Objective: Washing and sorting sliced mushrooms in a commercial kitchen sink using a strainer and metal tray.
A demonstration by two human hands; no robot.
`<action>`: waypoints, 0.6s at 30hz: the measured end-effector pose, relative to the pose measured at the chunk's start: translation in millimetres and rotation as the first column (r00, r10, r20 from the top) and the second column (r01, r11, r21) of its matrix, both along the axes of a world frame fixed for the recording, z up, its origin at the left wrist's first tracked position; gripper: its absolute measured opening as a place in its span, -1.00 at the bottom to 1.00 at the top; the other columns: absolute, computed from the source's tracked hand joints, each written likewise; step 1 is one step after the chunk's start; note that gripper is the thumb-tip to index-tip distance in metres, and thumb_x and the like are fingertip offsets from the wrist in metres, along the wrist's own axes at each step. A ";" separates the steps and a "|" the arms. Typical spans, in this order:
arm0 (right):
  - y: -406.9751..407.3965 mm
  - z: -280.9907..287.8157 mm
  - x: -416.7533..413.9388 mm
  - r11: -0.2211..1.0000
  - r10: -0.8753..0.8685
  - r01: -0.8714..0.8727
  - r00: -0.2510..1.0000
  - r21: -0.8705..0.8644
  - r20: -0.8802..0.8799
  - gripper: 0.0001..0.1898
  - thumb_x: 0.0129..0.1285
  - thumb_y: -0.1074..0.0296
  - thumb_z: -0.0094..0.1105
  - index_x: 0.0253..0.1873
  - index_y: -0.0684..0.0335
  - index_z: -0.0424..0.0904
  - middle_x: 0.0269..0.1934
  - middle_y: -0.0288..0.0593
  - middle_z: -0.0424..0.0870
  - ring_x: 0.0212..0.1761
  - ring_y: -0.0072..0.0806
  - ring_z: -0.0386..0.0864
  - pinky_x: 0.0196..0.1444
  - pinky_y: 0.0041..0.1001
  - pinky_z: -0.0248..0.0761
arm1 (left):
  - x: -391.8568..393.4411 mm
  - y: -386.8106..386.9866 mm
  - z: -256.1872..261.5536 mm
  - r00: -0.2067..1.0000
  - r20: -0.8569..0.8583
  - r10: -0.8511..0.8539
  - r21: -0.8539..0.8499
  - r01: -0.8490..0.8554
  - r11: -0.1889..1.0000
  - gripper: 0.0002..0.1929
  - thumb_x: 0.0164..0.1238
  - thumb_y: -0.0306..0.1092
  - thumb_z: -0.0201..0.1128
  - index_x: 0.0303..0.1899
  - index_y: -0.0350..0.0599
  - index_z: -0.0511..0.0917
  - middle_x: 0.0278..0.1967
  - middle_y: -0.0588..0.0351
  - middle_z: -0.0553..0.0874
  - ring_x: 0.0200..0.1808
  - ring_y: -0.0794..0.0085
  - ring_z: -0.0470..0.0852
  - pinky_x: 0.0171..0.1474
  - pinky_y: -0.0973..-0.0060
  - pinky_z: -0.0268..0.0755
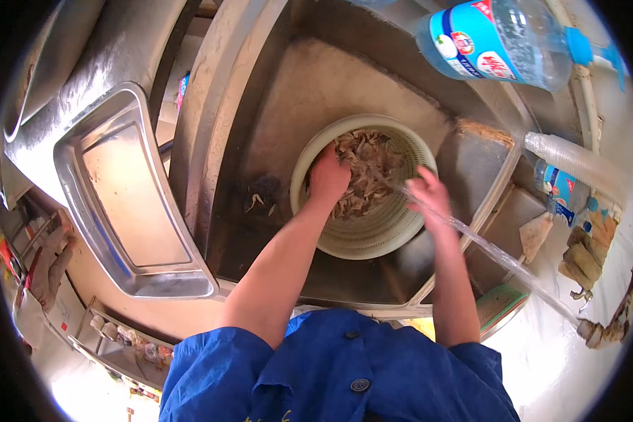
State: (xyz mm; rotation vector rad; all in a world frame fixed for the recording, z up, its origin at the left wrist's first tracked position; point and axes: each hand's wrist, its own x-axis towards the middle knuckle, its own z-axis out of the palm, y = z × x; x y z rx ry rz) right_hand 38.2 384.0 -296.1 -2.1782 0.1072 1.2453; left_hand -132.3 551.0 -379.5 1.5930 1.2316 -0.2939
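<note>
A round, pale plastic colander [366, 248] stands in a stainless steel sink [316, 79]. Wet, greyish-brown strips of food [369, 169], perhaps sliced meat, are heaped inside it. My left hand [331, 171] reaches into the left of the heap; its fingertips are hidden, so its grip is unclear. At the colander's right rim, my right hand [428, 194] has its fingers apart and seems to hold nothing. A stream of water [506, 264] runs from a tap [591, 329] at the lower right, past my right hand, onto the strips.
An oblong metal tray [137, 269] rests on the sink's left edge. A large plastic bottle [480, 45] lies tilted at the upper right. Cloths [583, 258] hang by the right wall. Pale scraps [256, 201] lie on the sink floor. A shelf [132, 353] holds small items at lower left.
</note>
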 end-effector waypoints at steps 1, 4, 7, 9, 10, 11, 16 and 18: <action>-20.6 -46.0 0.6 0.984 0.172 -0.159 0.968 -0.085 0.181 -0.22 0.26 0.23 0.44 0.52 0.27 0.27 0.12 -0.07 0.65 -0.02 -0.34 0.68 -0.13 -0.35 0.64 | 15.4 5.9 11.7 0.994 0.030 0.102 -0.233 -0.092 0.968 -0.33 0.43 -0.28 0.18 0.51 -0.18 0.20 0.35 -0.29 0.47 0.19 -0.15 0.62 0.18 0.05 0.53; 36.2 -81.1 -41.6 0.995 -0.095 0.096 0.995 -0.011 0.039 -0.14 0.25 0.22 0.43 0.57 0.25 0.18 0.28 -0.04 0.58 0.05 -0.33 0.64 -0.13 -0.36 0.60 | 7.4 9.0 -20.4 0.951 -0.024 0.308 -0.426 -0.288 0.858 -0.37 0.47 -0.12 0.15 0.48 -0.16 0.29 0.35 -0.25 0.49 0.24 -0.12 0.58 0.18 0.05 0.49; 56.4 -136.3 -67.0 0.991 0.131 -0.132 0.957 -0.015 0.260 -0.20 0.20 0.32 0.44 0.51 0.31 0.28 0.23 -0.07 0.63 0.10 -0.35 0.62 -0.05 -0.37 0.56 | 15.5 4.4 -59.5 0.874 -0.038 0.484 -0.577 -0.414 0.704 -0.36 0.53 0.00 0.11 0.49 -0.12 0.28 0.37 -0.16 0.48 0.24 0.01 0.56 0.20 0.14 0.44; 70.6 -139.4 -73.9 0.959 0.195 -0.200 0.980 0.200 0.043 -0.25 0.07 0.40 0.46 0.40 0.41 0.42 0.15 0.08 0.69 0.11 -0.13 0.66 0.23 -0.24 0.48 | 21.9 3.6 -59.6 0.784 -0.139 0.605 -0.680 -0.520 0.518 -0.38 0.52 0.03 0.12 0.44 -0.14 0.35 0.32 -0.09 0.52 0.21 0.11 0.56 0.23 0.24 0.40; 67.4 -134.4 -57.6 0.961 0.195 -0.199 0.980 0.190 0.040 -0.25 0.07 0.40 0.46 0.40 0.41 0.42 0.15 0.08 0.69 0.11 -0.13 0.66 0.23 -0.24 0.48 | 24.6 6.5 -52.6 0.784 -0.145 0.603 -0.685 -0.520 0.511 -0.38 0.52 0.03 0.12 0.44 -0.14 0.35 0.32 -0.09 0.52 0.21 0.11 0.56 0.23 0.24 0.40; 59.6 -128.5 -33.6 0.932 0.332 -0.321 0.943 0.169 -0.037 -0.28 0.05 0.44 0.45 0.37 0.44 0.45 0.11 0.07 0.71 0.07 -0.14 0.68 0.20 -0.25 0.49 | 22.2 11.2 -50.1 0.880 -0.095 0.466 -0.702 -0.391 0.595 -0.39 0.50 0.01 0.14 0.40 -0.18 0.40 0.31 -0.10 0.55 0.24 0.10 0.56 0.26 0.25 0.38; 56.0 -99.0 0.4 0.964 -0.002 -0.048 0.982 0.263 0.187 -0.50 0.15 0.52 0.31 0.23 0.51 0.54 0.08 0.07 0.73 0.10 -0.23 0.69 0.15 -0.31 0.52 | 54.8 -4.1 -6.4 0.999 0.022 0.023 -0.162 -0.020 0.987 -0.45 0.46 -0.04 0.17 0.25 -0.32 0.53 0.24 -0.16 0.63 0.28 0.07 0.56 0.31 0.24 0.35; 87.9 -112.4 -46.8 0.964 0.234 -0.258 0.935 0.058 0.268 -0.50 0.18 0.44 0.35 0.23 0.46 0.54 0.07 0.09 0.73 0.03 -0.28 0.68 0.13 -0.36 0.49 | 51.2 0.7 -46.2 0.903 0.068 0.425 -0.286 -0.390 0.875 -0.43 0.43 -0.07 0.19 0.29 -0.33 0.50 0.26 -0.26 0.59 0.31 0.01 0.54 0.31 0.21 0.36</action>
